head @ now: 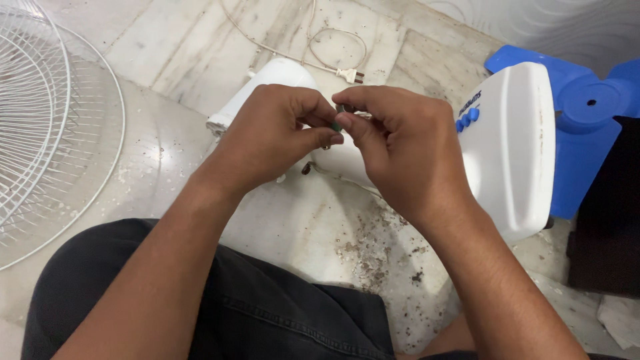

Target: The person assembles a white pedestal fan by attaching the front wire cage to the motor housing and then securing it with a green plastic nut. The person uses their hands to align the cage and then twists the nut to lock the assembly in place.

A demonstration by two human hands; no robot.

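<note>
Fingers of left hand (277,133) & right hand (400,143) pinched shut on small green part (337,125), w/ smooth white plastic fan body (510,147) beside.

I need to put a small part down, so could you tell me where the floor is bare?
Bare marble lies between the wire fan guard and the left hand, and ahead beyond the plug. It is crowded right of the right hand, where the white fan housing meets the blue blade.

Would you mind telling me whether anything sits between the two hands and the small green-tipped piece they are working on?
Nothing visible does. The left hand and the right hand both already pinch the small green-tipped piece between their fingertips, above the white fan housing. Fingers hide most of the piece.
</note>
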